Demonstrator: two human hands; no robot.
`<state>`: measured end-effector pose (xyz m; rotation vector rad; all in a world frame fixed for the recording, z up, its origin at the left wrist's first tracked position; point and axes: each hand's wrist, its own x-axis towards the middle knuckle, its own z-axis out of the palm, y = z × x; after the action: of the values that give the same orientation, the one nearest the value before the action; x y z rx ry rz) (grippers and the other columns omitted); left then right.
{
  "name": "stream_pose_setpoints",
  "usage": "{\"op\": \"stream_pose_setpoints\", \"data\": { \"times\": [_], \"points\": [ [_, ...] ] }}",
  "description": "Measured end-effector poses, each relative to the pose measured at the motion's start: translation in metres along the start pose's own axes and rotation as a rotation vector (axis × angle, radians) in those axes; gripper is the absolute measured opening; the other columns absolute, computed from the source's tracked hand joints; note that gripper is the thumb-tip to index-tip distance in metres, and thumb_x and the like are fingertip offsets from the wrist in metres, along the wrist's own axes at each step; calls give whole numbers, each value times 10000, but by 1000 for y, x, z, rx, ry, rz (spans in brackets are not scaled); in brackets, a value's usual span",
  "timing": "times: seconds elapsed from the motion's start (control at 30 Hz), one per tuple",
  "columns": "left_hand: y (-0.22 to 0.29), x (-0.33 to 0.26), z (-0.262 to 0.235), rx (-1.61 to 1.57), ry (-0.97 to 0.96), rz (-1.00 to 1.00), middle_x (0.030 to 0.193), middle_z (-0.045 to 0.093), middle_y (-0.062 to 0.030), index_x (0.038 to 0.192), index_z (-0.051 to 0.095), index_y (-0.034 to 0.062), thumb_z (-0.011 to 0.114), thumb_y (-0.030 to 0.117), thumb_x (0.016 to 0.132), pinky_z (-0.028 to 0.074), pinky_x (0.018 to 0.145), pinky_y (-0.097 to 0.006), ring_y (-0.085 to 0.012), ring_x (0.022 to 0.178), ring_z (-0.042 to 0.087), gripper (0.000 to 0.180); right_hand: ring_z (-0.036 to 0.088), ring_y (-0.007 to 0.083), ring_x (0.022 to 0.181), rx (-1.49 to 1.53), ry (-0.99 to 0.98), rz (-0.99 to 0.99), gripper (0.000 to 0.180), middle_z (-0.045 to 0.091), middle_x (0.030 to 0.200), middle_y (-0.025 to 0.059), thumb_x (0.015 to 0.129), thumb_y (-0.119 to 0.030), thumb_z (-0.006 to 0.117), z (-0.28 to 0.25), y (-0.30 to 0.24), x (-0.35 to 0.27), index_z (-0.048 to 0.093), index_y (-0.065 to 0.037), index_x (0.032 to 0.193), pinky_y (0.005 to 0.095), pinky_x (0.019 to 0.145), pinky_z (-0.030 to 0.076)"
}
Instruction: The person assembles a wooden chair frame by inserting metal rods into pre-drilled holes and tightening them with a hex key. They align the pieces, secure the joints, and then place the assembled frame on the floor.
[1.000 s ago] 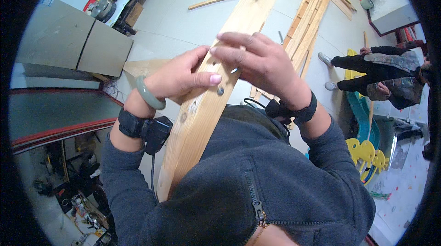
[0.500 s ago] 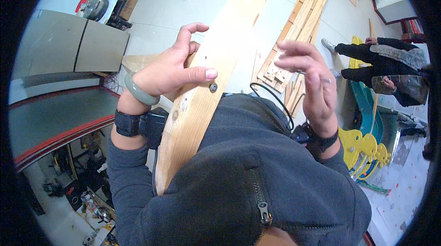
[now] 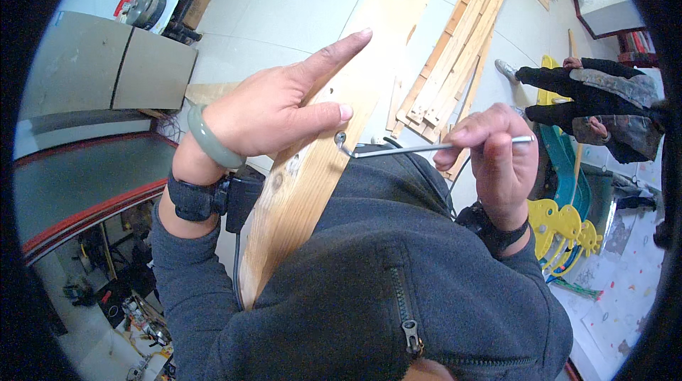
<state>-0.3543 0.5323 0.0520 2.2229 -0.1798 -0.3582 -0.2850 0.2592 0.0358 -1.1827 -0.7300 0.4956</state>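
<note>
Left hand [image 3: 273,107] lies flat on the wooden plank [image 3: 334,132], forefinger stretched out, thumb pressing near the tool tip, nothing gripped. Right hand [image 3: 494,161] pinches the long arm of a metal hex key [image 3: 426,148]; its bent short end sits on the plank face. Plank runs up from the chest, above the floor [image 3: 284,18].
</note>
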Motion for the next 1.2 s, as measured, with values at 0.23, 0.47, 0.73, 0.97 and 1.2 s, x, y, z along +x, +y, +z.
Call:
{"op": "stream_pose_setpoints", "data": {
  "times": [0.23,0.47,0.73,0.97,1.2],
  "points": [
    [6,-2,13,56,-6,-57,1255,579,-247,1530,172,208,552,417,859,480,930,-406,-405,1032,622,799,634,184,576,385,86,339,462,646,697,134,1012,-421,417,-14,40,-8,566,6,918,273,550,533],
    [6,-6,32,-2,7,-79,1165,617,-267,1528,184,205,571,423,861,494,888,-403,-390,993,640,802,616,132,548,578,164,615,468,649,682,86,1003,-457,418,-16,62,-25,576,-24,927,252,536,534],
    [20,0,56,-30,6,-99,1111,629,-275,1522,153,198,613,452,858,498,890,-397,-381,992,646,846,643,123,563,939,229,789,427,662,694,44,984,-455,453,-28,70,-53,578,-49,949,262,526,548],
    [13,3,48,-128,-26,-104,1138,607,-277,1518,156,184,659,488,830,493,903,-404,-373,1013,635,905,633,121,591,1093,288,799,396,654,715,34,984,-437,469,-18,81,-52,577,-57,962,275,550,539],
    [8,1,43,-114,-14,-109,1144,601,-281,1508,178,123,662,574,790,491,906,-406,-385,1035,625,977,609,111,590,877,165,627,389,648,719,48,999,-406,455,-24,73,-45,577,-36,994,237,564,515]
  ]
}}
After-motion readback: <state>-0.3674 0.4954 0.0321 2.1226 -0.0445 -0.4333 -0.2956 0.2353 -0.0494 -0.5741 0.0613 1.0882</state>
